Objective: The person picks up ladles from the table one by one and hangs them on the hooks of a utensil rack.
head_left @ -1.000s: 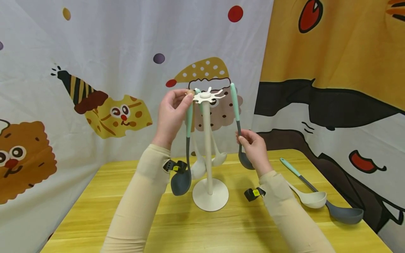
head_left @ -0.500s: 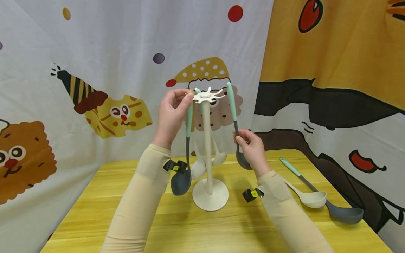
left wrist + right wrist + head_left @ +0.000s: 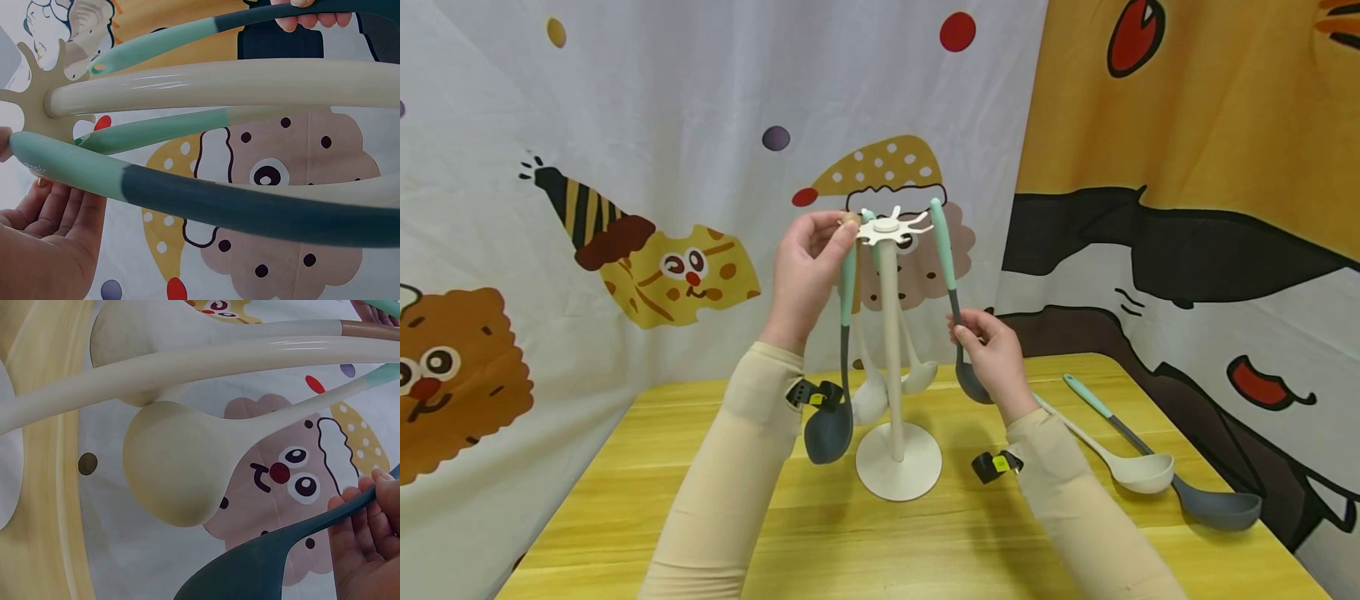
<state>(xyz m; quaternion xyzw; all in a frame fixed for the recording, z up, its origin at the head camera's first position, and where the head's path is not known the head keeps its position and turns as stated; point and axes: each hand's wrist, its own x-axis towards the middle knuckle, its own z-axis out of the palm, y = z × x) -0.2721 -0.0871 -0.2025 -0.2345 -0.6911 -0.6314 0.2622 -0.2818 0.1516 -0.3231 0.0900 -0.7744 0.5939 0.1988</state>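
A white utensil stand rises from a round base, with a ring of hooks on top. At its left side my left hand pinches the top of the mint handle of a grey ladle, whose bowl hangs down. My right hand grips the dark neck of another grey ladle, held nearly upright. In the left wrist view, the holed tip of that ladle's mint handle lies close to a hook. Two white ladles, one nearer and one farther, hang behind the post.
On the wooden table, to the right, lie a white ladle and a larger grey ladle with a mint handle, one crossing the other. A cartoon-printed cloth hangs behind the table.
My right hand has moved left with its grey ladle, bringing the handle tip from beside the stand to right at its hooks. The left hand has stayed in place.
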